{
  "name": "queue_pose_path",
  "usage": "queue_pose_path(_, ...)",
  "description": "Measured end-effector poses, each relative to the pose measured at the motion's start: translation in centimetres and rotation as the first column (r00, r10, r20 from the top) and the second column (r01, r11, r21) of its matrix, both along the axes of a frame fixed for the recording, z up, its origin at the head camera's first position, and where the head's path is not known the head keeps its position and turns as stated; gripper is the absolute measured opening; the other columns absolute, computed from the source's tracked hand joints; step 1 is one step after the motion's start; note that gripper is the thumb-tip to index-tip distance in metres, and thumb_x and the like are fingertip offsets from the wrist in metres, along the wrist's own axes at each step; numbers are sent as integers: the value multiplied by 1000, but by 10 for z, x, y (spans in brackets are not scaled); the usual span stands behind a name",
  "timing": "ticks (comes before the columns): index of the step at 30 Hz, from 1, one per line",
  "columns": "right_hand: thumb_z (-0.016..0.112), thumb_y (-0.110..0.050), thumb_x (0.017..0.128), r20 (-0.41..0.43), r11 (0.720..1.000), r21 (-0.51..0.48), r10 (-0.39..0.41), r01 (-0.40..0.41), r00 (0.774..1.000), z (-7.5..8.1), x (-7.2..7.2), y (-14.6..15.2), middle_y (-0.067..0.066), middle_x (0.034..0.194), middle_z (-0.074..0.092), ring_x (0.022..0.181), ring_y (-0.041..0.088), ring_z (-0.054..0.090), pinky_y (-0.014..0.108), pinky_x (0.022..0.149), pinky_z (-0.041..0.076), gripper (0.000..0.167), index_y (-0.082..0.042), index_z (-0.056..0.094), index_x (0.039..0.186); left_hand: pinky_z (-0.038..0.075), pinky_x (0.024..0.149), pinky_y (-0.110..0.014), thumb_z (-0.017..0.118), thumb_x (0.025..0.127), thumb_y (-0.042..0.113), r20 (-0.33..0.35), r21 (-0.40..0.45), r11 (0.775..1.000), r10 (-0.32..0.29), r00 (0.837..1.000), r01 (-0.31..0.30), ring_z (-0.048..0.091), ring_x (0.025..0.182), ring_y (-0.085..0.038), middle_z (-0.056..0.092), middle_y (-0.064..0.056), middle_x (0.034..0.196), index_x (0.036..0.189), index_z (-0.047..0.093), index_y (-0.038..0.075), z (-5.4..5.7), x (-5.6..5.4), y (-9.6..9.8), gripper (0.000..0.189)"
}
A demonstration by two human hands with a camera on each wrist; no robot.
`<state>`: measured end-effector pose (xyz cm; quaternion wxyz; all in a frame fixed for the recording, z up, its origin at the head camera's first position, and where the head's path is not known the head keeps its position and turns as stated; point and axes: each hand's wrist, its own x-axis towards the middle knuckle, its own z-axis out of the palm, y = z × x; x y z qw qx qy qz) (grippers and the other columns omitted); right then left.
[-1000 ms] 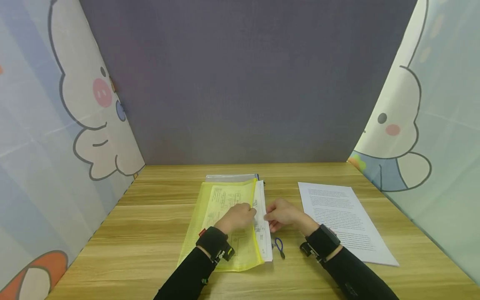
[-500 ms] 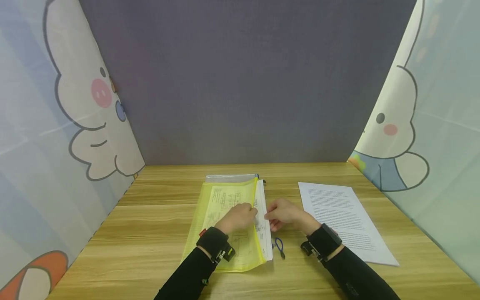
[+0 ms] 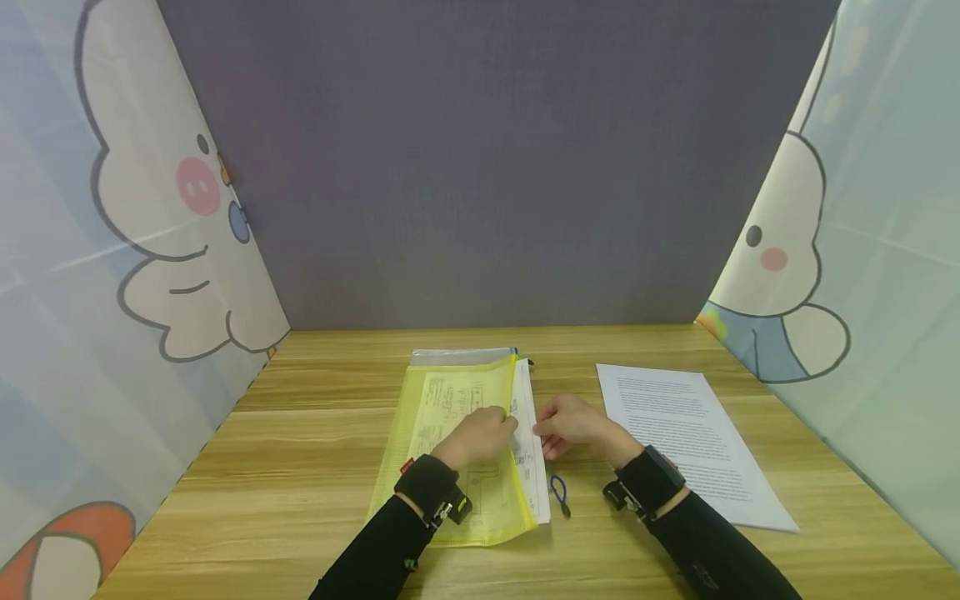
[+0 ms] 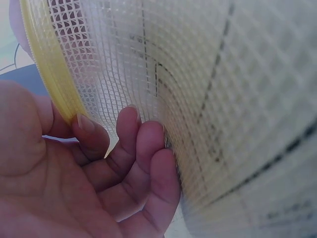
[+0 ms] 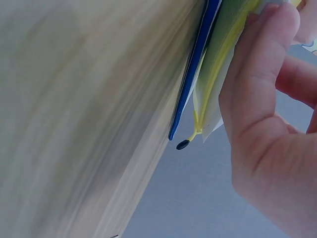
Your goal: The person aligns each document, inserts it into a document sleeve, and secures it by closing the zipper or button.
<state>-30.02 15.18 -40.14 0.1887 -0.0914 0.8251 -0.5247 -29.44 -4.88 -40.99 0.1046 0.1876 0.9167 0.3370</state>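
Note:
A yellow mesh zip document bag (image 3: 405,450) lies in the middle of the table, with printed sheets visible through it. My left hand (image 3: 480,435) pinches the bag's yellow zip edge (image 4: 52,74) between thumb and index finger, lifting it. White printed sheets (image 3: 531,467) stick out past that edge on the right. My right hand (image 3: 572,425) pinches their right edge, thumb above; the fingertips beneath are partly hidden. In the right wrist view, the right hand's fingers (image 5: 257,89) lie along the sheets, beside a yellow cord with a black pull (image 5: 183,145).
Under the yellow bag is a clear bag (image 3: 457,357) with a blue edge (image 5: 195,64). A blue loop with a black end (image 3: 559,492) lies right of the sheets. A printed paper stack (image 3: 690,442) lies at the right. A grey panel (image 3: 495,167) stands behind the wooden table (image 3: 262,467).
Both hands have shifted slightly right. The sheets' right edge and the bag's lower right corner have moved a little right with them; both grips look the same.

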Motion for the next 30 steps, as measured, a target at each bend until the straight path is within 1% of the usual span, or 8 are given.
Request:
queue_pose_path(6, 63, 0, 96, -12, 1000, 15, 5, -5, 1000, -1, 1, -2, 12, 70, 65, 56, 16, 65, 28, 57, 59, 8, 6, 66, 92, 42, 65, -34, 39, 108, 26, 7, 5, 1000, -8, 1000, 8, 52, 71, -22, 56, -8, 83, 109, 62, -3, 0, 1, 0, 37)
queue_pose_path(12, 64, 0, 95, -21, 999, 30, 19, -18, 1000, 2, 3, -5, 11, 68, 64, 55, 15, 65, 29, 57, 59, 8, 6, 65, 90, 41, 63, -33, 38, 107, 27, -3, -1, 1000, -18, 1000, 18, 51, 69, -20, 55, -7, 82, 114, 62, -5, -1, 2, 1, 40)
queue_pose_path(15, 64, -1, 96, -26, 999, 32, 24, -23, 999, 3, 5, -7, 11, 69, 64, 55, 15, 65, 28, 56, 59, 9, 6, 65, 91, 40, 62, -33, 38, 107, 26, -8, 0, 1000, -26, 1000, 26, 49, 67, -20, 53, -6, 80, 115, 62, -5, 0, 3, 1, 41)
queue_pose_path(20, 64, -2, 96, -20, 1000, 25, 19, -18, 1000, 4, 6, -8, 10, 69, 63, 56, 15, 64, 28, 56, 58, 9, 7, 64, 95, 39, 60, -32, 38, 108, 26, -15, 8, 999, -31, 999, 31, 48, 66, -19, 52, -6, 78, 112, 62, -4, 1, 6, 1, 39)
queue_pose_path(24, 64, -1, 96, -16, 1000, 19, 4, -3, 1000, 3, 6, -10, 9, 69, 62, 55, 14, 62, 26, 54, 57, 8, 6, 63, 95, 39, 58, -32, 38, 107, 26, -20, 9, 999, -37, 999, 37, 47, 64, -19, 51, -5, 77, 111, 62, -4, 0, 6, 1, 39)
queue_pose_path(30, 64, 0, 95, -40, 1000, 19, 15, -14, 999, 3, 8, -11, 9, 68, 62, 54, 14, 61, 25, 51, 56, 7, 6, 64, 94, 38, 56, -31, 38, 107, 26, -27, 13, 999, -49, 998, 50, 46, 62, -17, 49, -4, 75, 104, 61, -1, -1, 6, 1, 36)
